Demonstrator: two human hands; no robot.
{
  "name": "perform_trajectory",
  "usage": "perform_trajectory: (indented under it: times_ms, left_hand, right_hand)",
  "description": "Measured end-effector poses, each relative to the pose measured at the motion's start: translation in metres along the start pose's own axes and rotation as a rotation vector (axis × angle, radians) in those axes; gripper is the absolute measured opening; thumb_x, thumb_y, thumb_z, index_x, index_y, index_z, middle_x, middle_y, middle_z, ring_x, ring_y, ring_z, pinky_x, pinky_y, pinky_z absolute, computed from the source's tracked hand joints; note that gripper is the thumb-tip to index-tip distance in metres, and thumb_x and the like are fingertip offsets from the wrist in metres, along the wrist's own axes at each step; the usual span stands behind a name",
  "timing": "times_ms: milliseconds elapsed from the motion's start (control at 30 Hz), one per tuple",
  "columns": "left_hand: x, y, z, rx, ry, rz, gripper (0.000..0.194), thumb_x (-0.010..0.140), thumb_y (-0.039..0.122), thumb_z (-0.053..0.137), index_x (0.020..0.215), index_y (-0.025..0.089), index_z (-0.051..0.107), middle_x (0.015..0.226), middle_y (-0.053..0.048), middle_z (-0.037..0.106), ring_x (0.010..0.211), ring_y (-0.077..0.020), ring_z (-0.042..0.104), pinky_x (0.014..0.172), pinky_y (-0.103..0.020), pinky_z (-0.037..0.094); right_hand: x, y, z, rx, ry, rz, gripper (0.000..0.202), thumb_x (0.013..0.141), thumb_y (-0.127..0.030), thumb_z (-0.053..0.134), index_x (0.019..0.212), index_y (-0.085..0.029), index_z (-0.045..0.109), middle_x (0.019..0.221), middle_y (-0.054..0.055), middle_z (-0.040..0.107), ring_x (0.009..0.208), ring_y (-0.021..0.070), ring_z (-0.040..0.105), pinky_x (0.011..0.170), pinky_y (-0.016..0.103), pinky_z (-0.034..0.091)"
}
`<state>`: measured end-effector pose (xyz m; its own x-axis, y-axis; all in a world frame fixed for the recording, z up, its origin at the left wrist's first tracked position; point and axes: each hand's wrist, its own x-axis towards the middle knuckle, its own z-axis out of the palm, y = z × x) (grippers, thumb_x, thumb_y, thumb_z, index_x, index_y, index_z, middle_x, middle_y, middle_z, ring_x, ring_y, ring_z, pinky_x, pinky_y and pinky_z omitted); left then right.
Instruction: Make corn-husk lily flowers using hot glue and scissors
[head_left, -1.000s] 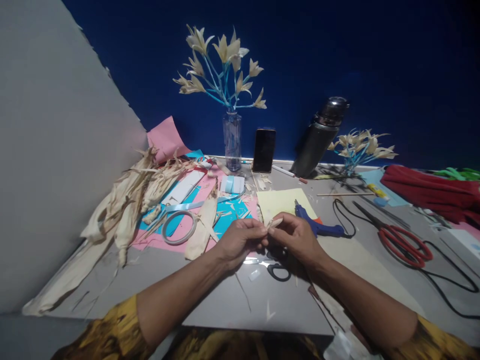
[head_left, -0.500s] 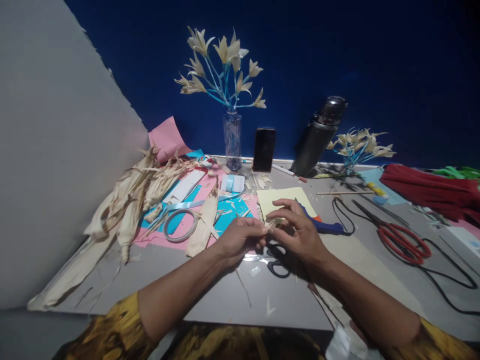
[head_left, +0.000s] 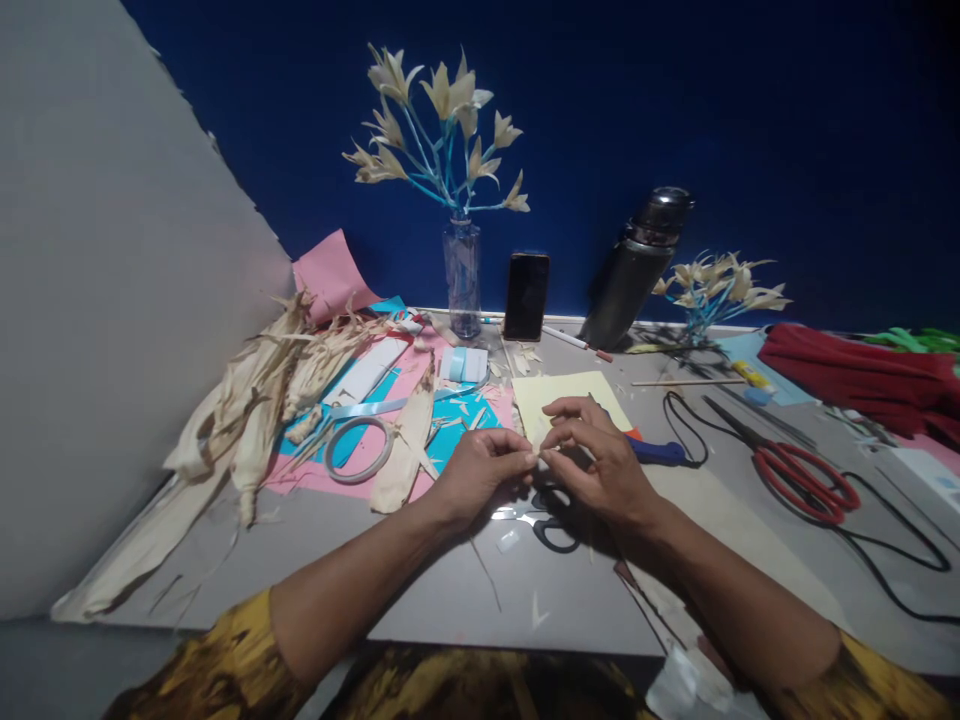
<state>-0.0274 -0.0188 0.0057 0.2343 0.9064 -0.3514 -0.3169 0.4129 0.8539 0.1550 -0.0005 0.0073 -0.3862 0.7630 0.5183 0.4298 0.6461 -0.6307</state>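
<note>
My left hand [head_left: 487, 470] is closed in a pinch, thumb against forefinger, on a small pale piece of corn husk that is mostly hidden by the fingertips. Touching it from the other side, my right hand [head_left: 596, 455] has its thumb and forefinger pinched at the same piece, with the other fingers bent above. Black-handled scissors [head_left: 555, 533] lie on the table just below both hands. Under and behind the right fingers is a yellow paper pad [head_left: 600, 390]. A blue glue gun [head_left: 660, 453] rests right of that hand, partly covered by it.
Dried corn husks [head_left: 259, 430] pile up at the left beside a roll of tape [head_left: 358, 450]. At the back stand a glass vase [head_left: 462, 280] of husk flowers, a phone [head_left: 526, 297] and a leaning flask [head_left: 637, 270]. Large red-handled scissors [head_left: 806, 483] and a black cord lie right.
The right thumb and forefinger have closed in toward the left fingertips, and the pale husk piece shows less between them. The view has shifted slightly.
</note>
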Motion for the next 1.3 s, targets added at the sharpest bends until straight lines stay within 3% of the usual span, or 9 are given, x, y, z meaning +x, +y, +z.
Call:
perform_trajectory:
  times_ms: [200,333,500,667,833,1000,1300]
  left_hand:
    - [-0.004,0.001,0.006,0.187,0.071,0.205,0.021,0.064,0.028,0.08,0.062,0.013,0.066,0.055,0.0,0.058,0.052,-0.0094,0.048,0.052,-0.023,0.035]
    - [-0.004,-0.001,0.004,0.111,0.093,0.172,0.022,0.065,0.028,0.08,0.064,0.014,0.062,0.054,0.001,0.056,0.049,-0.0085,0.045,0.049,-0.022,0.032]
    - [0.002,-0.003,-0.001,-0.019,0.045,0.183,0.03,0.067,0.033,0.083,0.07,0.016,0.058,0.056,0.001,0.058,0.049,-0.0082,0.047,0.05,-0.021,0.035]
    - [0.004,-0.004,-0.002,-0.019,0.047,0.184,0.032,0.066,0.037,0.084,0.073,0.017,0.06,0.054,0.003,0.056,0.047,-0.0081,0.045,0.048,-0.02,0.034]
    - [-0.002,0.002,0.006,0.001,0.097,0.207,0.029,0.059,0.032,0.087,0.065,0.015,0.064,0.055,0.004,0.054,0.051,-0.0078,0.046,0.051,-0.021,0.036]
    - [-0.007,0.007,0.012,0.036,0.099,0.239,0.024,0.057,0.026,0.086,0.059,0.015,0.065,0.058,0.003,0.055,0.057,-0.0103,0.05,0.057,-0.023,0.044]
    - [-0.006,0.01,0.005,0.169,0.057,0.273,0.013,0.062,0.021,0.082,0.061,0.015,0.07,0.06,0.0,0.06,0.057,-0.0106,0.052,0.056,-0.023,0.044]
  right_hand:
    - [0.0,-0.005,0.005,-0.013,0.049,0.025,0.008,0.082,-0.015,0.061,0.079,-0.022,0.061,0.104,0.01,0.063,0.103,0.0271,0.061,0.087,0.043,0.049]
    - [-0.001,-0.004,0.007,0.048,0.076,0.068,0.013,0.081,-0.015,0.062,0.092,-0.023,0.059,0.104,0.009,0.064,0.099,0.0253,0.061,0.08,0.039,0.051]
    - [-0.001,-0.005,0.004,0.224,0.137,0.304,0.035,0.08,-0.021,0.066,0.113,-0.025,0.056,0.111,0.007,0.065,0.093,0.0219,0.061,0.073,0.034,0.051]
    - [0.0,-0.004,0.006,0.544,-0.045,0.542,0.03,0.077,-0.032,0.076,0.102,-0.022,0.064,0.094,0.003,0.065,0.073,0.017,0.062,0.065,0.031,0.051]
    - [0.002,-0.005,0.011,0.629,-0.061,0.489,0.022,0.074,-0.035,0.08,0.082,-0.021,0.064,0.082,0.001,0.062,0.072,0.0166,0.059,0.066,0.03,0.049]
    - [0.001,-0.002,0.013,0.559,-0.029,0.413,0.021,0.077,-0.037,0.079,0.08,-0.021,0.066,0.086,0.002,0.062,0.077,0.0178,0.059,0.067,0.03,0.049]
    - [0.001,-0.001,0.01,0.508,0.006,0.317,0.014,0.079,-0.029,0.077,0.076,-0.02,0.067,0.09,0.004,0.065,0.084,0.0191,0.062,0.069,0.029,0.049]
